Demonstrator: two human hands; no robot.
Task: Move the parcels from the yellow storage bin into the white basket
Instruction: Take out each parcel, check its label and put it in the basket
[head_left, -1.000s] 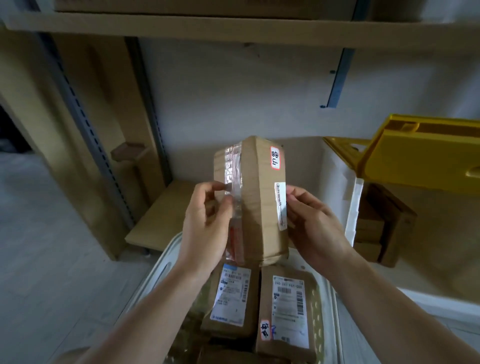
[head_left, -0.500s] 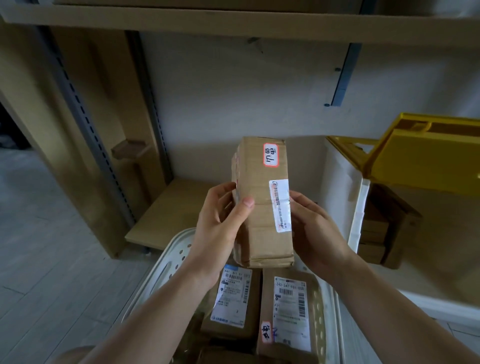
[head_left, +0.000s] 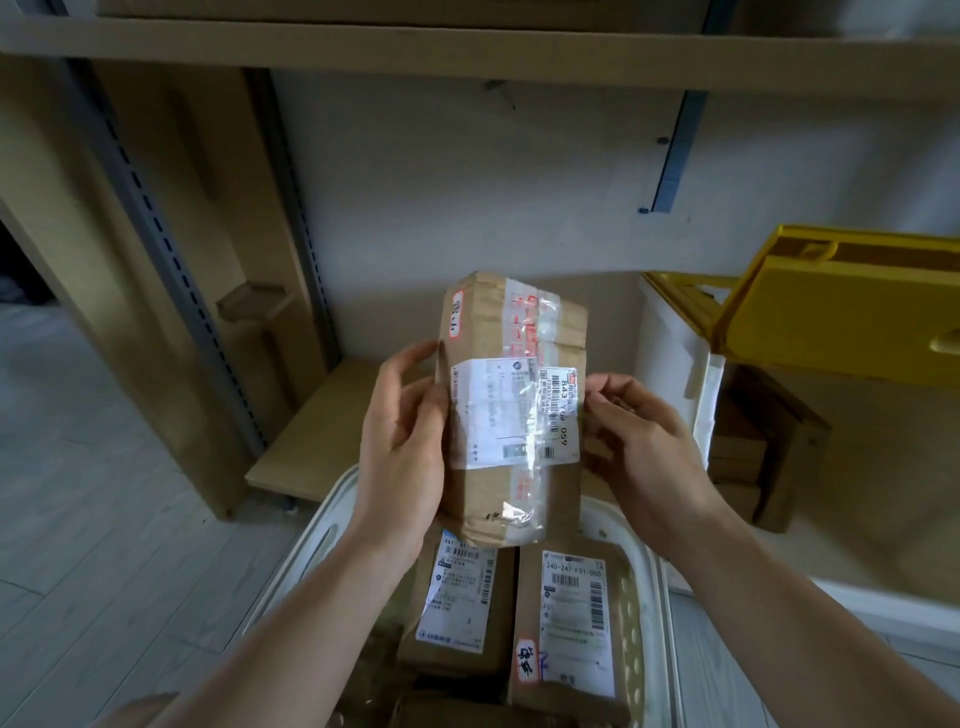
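In the middle of the frame a brown cardboard parcel (head_left: 511, 410) is held upright between two hands, above the far end of the white basket (head_left: 311, 540), which runs down the lower centre of the frame. The left hand (head_left: 402, 447) grips the parcel's left edge, palm against its side and fingers curled round behind it. The right hand (head_left: 647, 457) holds the right edge, its fingertips pinching at the corner of the white shipping label (head_left: 511, 413) that wraps across the parcel's front under clear tape. A small red-bordered sticker (head_left: 456, 314) sits near the parcel's upper left corner. Down in the basket two more parcels lie flat side by side: one with a white label (head_left: 460, 597) to the left and one with a label and a red-bordered sticker (head_left: 571, 623) to the right. The yellow storage bin (head_left: 831, 306) stands at the right edge of the frame, tilted, well apart from the held parcel. Behind it all is a pale wall below a wooden shelf board (head_left: 467, 47) crossing the top of the frame.
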